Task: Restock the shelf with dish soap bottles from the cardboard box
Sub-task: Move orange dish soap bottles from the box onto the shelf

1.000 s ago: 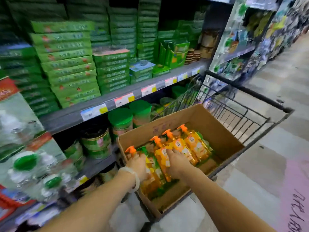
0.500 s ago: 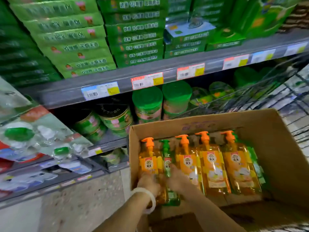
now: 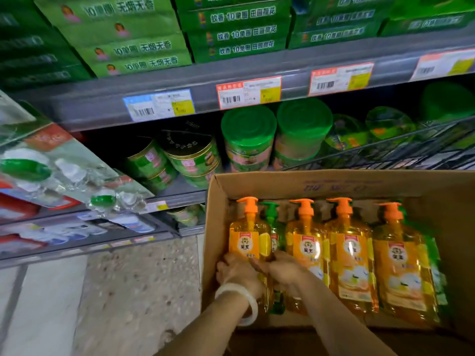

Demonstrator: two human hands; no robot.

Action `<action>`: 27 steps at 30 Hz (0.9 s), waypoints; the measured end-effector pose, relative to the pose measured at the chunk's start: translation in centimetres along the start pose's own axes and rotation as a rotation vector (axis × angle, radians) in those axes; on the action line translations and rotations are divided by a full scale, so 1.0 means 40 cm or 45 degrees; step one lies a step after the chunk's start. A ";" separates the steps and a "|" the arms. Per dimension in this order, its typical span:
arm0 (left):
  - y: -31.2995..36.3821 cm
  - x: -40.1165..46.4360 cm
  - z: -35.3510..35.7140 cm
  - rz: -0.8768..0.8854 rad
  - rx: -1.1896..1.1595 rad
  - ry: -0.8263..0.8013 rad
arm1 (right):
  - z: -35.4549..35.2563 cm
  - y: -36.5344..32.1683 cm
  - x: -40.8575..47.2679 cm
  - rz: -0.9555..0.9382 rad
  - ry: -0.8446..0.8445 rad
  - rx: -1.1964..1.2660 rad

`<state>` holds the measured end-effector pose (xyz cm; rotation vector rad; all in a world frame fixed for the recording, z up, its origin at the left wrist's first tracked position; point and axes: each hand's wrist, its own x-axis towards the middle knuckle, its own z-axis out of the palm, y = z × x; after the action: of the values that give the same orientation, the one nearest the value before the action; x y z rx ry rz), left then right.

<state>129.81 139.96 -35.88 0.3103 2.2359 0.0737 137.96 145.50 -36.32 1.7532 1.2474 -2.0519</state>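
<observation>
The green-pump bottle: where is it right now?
Head view: the green-pump bottle stands in the cardboard box, second from left, between two orange bottles.

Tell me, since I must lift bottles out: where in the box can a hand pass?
Bare room lies along the brown cardboard box right wall, beside the rightmost orange pump bottle. At the left wall, both hands crowd the bottles.

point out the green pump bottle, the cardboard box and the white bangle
green pump bottle [image 3: 270, 211]: head view, on its pump head
cardboard box [image 3: 334, 185]: head view, far wall
white bangle [image 3: 237, 289]: head view, top of band
</observation>
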 end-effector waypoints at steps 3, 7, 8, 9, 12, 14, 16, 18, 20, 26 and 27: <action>-0.024 0.024 -0.009 0.054 -0.140 -0.233 | -0.007 -0.005 0.003 0.059 -0.022 0.020; -0.016 0.034 -0.024 0.018 -0.264 -0.362 | -0.011 -0.006 0.006 0.051 0.021 0.094; -0.017 0.030 -0.025 0.027 -0.293 -0.372 | -0.011 -0.001 0.002 0.049 0.027 0.114; -0.020 0.023 -0.028 0.045 -0.311 -0.374 | -0.009 0.004 -0.006 0.038 0.038 0.128; -0.033 -0.010 -0.051 0.172 -0.317 -0.334 | -0.013 0.012 -0.042 -0.033 0.089 0.167; -0.035 -0.040 -0.072 0.289 -0.303 -0.321 | -0.026 -0.001 -0.091 -0.083 0.107 0.171; -0.033 -0.088 -0.109 0.422 -0.333 -0.317 | -0.043 -0.016 -0.146 -0.144 0.124 0.175; -0.038 -0.132 -0.149 0.579 -0.414 -0.298 | -0.050 -0.039 -0.210 -0.263 0.137 0.178; -0.055 -0.168 -0.189 0.725 -0.505 -0.248 | -0.041 -0.068 -0.279 -0.401 0.146 0.156; -0.157 -0.245 -0.363 1.024 -0.677 -0.081 | 0.077 -0.145 -0.464 -0.723 0.234 0.123; -0.185 -0.253 -0.401 1.062 -0.688 -0.064 | 0.112 -0.157 -0.488 -0.767 0.217 0.131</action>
<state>122.07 131.16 -19.25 0.8959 1.8041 1.0688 136.62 139.15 -16.37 1.7795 1.9488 -2.3306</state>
